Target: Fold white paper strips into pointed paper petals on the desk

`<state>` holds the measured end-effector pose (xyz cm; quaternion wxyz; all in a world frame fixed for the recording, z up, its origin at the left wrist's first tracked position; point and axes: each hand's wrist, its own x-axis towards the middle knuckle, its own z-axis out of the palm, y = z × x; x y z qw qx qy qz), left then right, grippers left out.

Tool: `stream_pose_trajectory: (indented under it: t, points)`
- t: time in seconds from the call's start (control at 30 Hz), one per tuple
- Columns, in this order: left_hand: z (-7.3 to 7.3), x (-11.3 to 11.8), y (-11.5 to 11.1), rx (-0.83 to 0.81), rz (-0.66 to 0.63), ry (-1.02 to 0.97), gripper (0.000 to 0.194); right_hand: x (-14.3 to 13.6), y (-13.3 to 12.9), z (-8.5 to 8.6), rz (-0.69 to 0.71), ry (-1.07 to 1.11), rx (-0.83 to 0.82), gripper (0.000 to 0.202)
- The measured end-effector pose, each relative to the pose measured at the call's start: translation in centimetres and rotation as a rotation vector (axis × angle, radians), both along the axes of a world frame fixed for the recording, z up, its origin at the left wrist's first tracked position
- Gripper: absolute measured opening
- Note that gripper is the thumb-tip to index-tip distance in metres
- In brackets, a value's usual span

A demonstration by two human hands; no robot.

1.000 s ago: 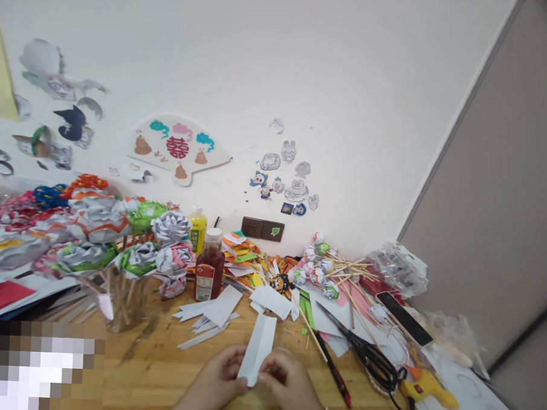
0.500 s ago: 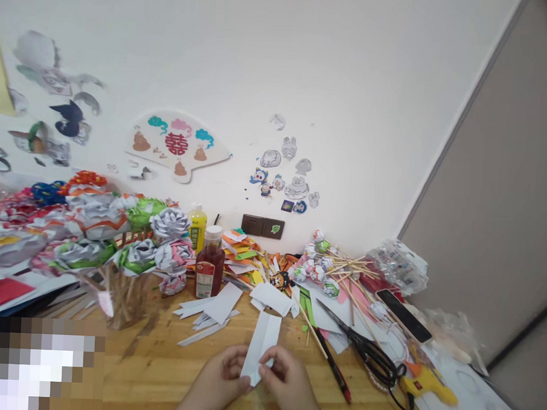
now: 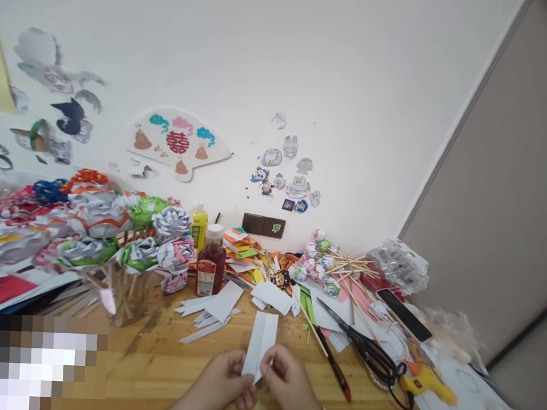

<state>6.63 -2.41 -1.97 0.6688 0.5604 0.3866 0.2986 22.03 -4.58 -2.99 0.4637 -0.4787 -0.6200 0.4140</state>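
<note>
A white paper strip (image 3: 261,340) with a lengthwise crease stands tilted between my hands, its far end pointing away from me. My left hand (image 3: 230,375) pinches its lower left edge, thumb on top and fingers behind. At the lower right edge, my right hand (image 3: 286,378) grips the same strip between thumb and fingertips. Just beyond it lie a folded white paper piece (image 3: 273,297) and, to the left, a pile of white paper strips (image 3: 224,302). The near end of the strip is partly hidden by my fingers.
Paper flowers (image 3: 138,254) on sticks fill the left. A red-brown bottle (image 3: 210,263) stands behind the strips. On the right lie black scissors (image 3: 371,354), a red-tipped pen (image 3: 339,372), a yellow glue gun (image 3: 433,386), a phone (image 3: 404,315) and sticks with paper buds (image 3: 318,270).
The strip has tilted slightly more upright and its far end has shifted a little left. My left fingers have moved lower under the strip; both hands keep hold of it.
</note>
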Motion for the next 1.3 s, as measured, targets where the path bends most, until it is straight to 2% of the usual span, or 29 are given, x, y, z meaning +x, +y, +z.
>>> stream_pose_trajectory:
  t: [0.13, 0.27, 0.4, 0.7, 0.9, 1.1, 1.3]
  points:
    - [0.1, 0.2, 0.0, -0.012, 0.006, -0.007, 0.033, -0.4, -0.1, 0.0, -0.021, 0.027, -0.013, 0.012]
    - [0.6, 0.3, -0.1, -0.019, -0.016, 0.001, 0.032, -0.7, -0.2, 0.3, 0.027, 0.093, -0.041, 0.014]
    - [0.9, 0.4, -0.5, 0.033, -0.043, 0.042, 0.032, -0.6, -0.3, 0.6, 0.027, 0.096, -0.014, 0.012]
    - [0.6, 0.5, -0.7, 0.091, -0.083, 0.082, 0.021, -0.3, 0.0, -0.7, -0.026, 0.063, -0.004, 0.009]
    - [0.6, 0.4, -0.5, 0.07, -0.089, 0.09, 0.026, -0.3, -0.1, -0.6, -0.045, 0.029, 0.007, 0.01]
    - [0.9, 0.5, -0.9, 0.081, -0.069, 0.12, 0.044, -0.5, -0.3, -0.4, -0.08, 0.024, 0.006, 0.009]
    - [1.0, 0.4, -0.8, 0.077, -0.089, 0.111, 0.051, -0.5, -0.5, 0.1, -0.066, 0.018, -0.007, 0.012]
